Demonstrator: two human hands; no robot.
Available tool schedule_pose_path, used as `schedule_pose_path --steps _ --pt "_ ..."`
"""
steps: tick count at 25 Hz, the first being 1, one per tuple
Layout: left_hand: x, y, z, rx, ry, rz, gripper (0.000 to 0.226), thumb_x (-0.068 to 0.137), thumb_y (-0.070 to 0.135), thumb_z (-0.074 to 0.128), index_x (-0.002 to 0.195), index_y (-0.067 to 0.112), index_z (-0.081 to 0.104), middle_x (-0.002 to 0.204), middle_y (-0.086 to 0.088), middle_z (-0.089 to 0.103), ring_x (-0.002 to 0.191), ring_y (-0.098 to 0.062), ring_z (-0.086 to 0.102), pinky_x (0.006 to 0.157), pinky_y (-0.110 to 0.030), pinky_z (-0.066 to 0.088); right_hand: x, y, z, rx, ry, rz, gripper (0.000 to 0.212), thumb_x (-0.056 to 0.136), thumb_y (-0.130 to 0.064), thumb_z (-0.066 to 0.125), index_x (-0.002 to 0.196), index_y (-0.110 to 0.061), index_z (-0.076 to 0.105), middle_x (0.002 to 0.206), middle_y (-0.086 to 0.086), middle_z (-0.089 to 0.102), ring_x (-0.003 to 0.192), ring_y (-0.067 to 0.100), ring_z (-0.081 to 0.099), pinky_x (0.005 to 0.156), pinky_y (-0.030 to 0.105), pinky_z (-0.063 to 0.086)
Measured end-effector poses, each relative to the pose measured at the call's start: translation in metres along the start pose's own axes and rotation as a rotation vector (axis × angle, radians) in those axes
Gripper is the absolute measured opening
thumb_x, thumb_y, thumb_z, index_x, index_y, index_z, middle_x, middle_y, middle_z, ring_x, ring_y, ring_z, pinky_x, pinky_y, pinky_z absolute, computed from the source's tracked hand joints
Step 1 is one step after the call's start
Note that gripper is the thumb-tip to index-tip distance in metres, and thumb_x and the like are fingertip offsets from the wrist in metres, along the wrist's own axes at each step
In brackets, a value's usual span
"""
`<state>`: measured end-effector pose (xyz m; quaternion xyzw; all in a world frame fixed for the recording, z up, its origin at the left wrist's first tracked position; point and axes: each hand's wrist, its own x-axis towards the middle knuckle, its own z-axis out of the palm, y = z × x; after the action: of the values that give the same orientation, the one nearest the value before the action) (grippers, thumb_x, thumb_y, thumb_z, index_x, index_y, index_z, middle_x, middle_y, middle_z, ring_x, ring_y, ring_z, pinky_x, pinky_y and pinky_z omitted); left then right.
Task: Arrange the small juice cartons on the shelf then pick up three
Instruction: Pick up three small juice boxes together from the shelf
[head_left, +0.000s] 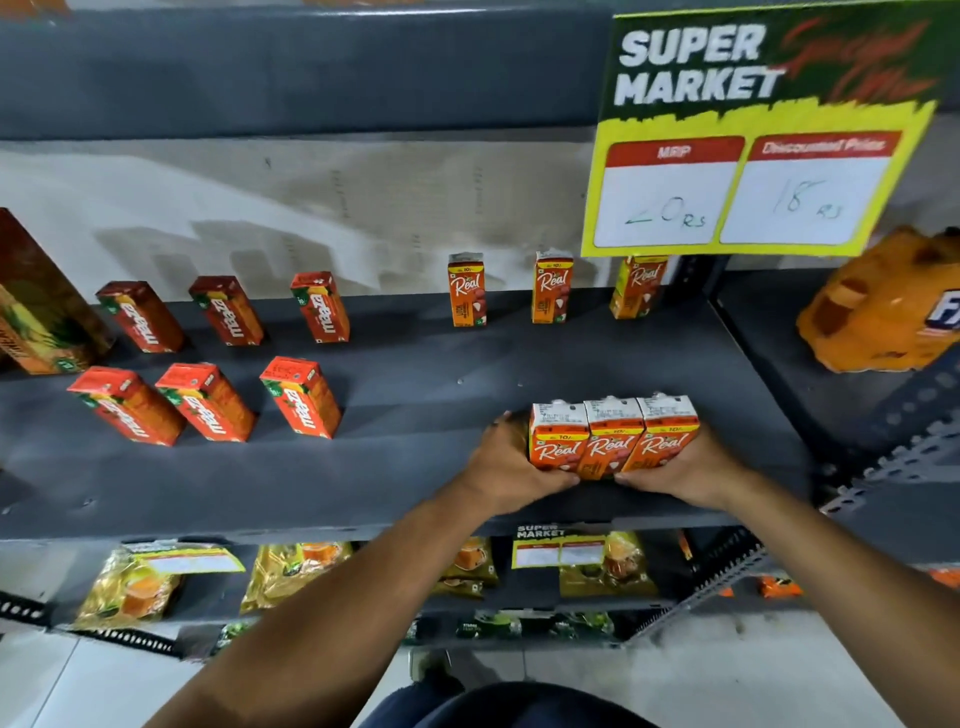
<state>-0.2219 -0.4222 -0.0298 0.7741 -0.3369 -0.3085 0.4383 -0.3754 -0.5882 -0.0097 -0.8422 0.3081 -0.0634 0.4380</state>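
Note:
Three small orange Real juice cartons stand pressed side by side near the front of the grey shelf. My left hand grips the left end of this row. My right hand clasps the right end. Three more Real cartons stand upright and spaced apart along the back: one, another and a third partly under the sign. Several red Maaza cartons stand in two rows on the shelf's left half.
A tall juice carton stands at the far left. A yellow Super Market price sign hangs above the right back. An orange bottle pack lies on the neighbouring shelf. Yellow packets fill the lower shelf.

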Motion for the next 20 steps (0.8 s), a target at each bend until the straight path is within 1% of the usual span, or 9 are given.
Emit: schedule_pose_path --steps 2,3,4,7,9,11,14,17,20 --pt "-0.007 0.003 0.005 0.008 -0.017 -0.005 0.064 0.064 0.019 0.089 0.120 0.021 0.059 0.113 0.004 0.067 0.101 -0.008 0.063 0.095 -0.027 0.048 -0.010 0.000 -0.001 -0.035 -0.005 -0.034 0.050 0.061 -0.010 0.088 0.085 -0.040 0.055 0.085 -0.023 0.060 0.074 -0.015 0.056 0.073 0.002 0.045" --pt "-0.010 0.004 0.006 0.020 -0.013 -0.014 0.062 0.064 0.021 0.089 0.119 0.022 0.060 0.112 0.005 0.068 0.100 -0.008 0.063 0.095 -0.028 0.049 -0.013 -0.001 -0.001 -0.054 -0.009 -0.050 0.047 0.063 -0.012 0.088 0.083 -0.039 0.055 0.082 -0.026 0.058 0.069 -0.019 0.052 0.064 -0.003 0.040" --pt "-0.012 0.005 0.006 0.035 -0.001 -0.028 0.061 0.063 0.024 0.089 0.118 0.024 0.062 0.111 0.005 0.069 0.100 -0.008 0.064 0.094 -0.029 0.050 -0.014 0.000 -0.002 -0.073 -0.011 -0.068 0.046 0.063 -0.014 0.088 0.085 -0.039 0.056 0.082 -0.027 0.056 0.068 -0.019 0.051 0.061 -0.004 0.038" --pt "-0.014 0.005 0.007 0.076 0.023 -0.049 0.057 0.064 0.029 0.088 0.115 0.027 0.063 0.107 0.008 0.070 0.098 -0.008 0.064 0.092 -0.030 0.051 -0.016 0.002 -0.003 -0.080 -0.025 -0.072 0.049 0.063 -0.021 0.088 0.099 -0.037 0.058 0.085 -0.025 0.058 0.077 -0.012 0.053 0.067 0.004 0.038" --pt "-0.016 0.005 0.009 0.093 0.044 -0.063 0.060 0.061 0.031 0.089 0.115 0.029 0.060 0.108 0.009 0.069 0.099 -0.008 0.064 0.094 -0.033 0.051 -0.016 0.004 -0.003 -0.068 -0.042 -0.042 0.048 0.064 -0.026 0.087 0.101 -0.036 0.059 0.088 -0.021 0.060 0.079 -0.008 0.054 0.075 0.016 0.042" --pt "-0.019 0.007 0.010 0.096 0.050 -0.081 0.067 0.056 0.033 0.092 0.114 0.030 0.058 0.110 0.007 0.068 0.102 -0.011 0.063 0.095 -0.035 0.050 -0.016 0.004 -0.003 -0.060 -0.049 -0.034 0.046 0.064 -0.027 0.087 0.100 -0.036 0.060 0.088 -0.019 0.061 0.080 -0.005 0.055 0.080 0.023 0.043" --pt "-0.018 0.008 0.011 0.106 0.056 -0.089 0.071 0.053 0.034 0.093 0.114 0.031 0.058 0.110 0.007 0.068 0.103 -0.012 0.063 0.094 -0.037 0.051 -0.017 0.004 -0.002 -0.033 -0.042 -0.050 0.044 0.063 -0.023 0.088 0.095 -0.036 0.061 0.089 -0.015 0.064 0.082 0.001 0.059 0.085 0.028 0.048" --pt "-0.021 0.010 0.012 0.082 0.057 -0.076 0.060 0.059 0.027 0.091 0.108 0.036 0.057 0.101 0.013 0.066 0.101 -0.011 0.063 0.093 -0.033 0.050 -0.020 0.004 -0.002 -0.013 -0.031 -0.074 0.043 0.064 -0.020 0.088 0.089 -0.040 0.059 0.089 -0.014 0.064 0.085 0.004 0.060 0.084 0.027 0.048" --pt "-0.023 0.011 0.012 0.080 0.053 -0.075 0.056 0.061 0.023 0.090 0.101 0.039 0.055 0.092 0.017 0.062 0.093 -0.006 0.061 0.089 -0.029 0.049 -0.020 0.004 -0.002 -0.006 -0.053 -0.062 0.041 0.065 -0.021 0.087 0.093 -0.037 0.061 0.091 -0.011 0.065 0.087 0.008 0.061 0.084 0.028 0.047"
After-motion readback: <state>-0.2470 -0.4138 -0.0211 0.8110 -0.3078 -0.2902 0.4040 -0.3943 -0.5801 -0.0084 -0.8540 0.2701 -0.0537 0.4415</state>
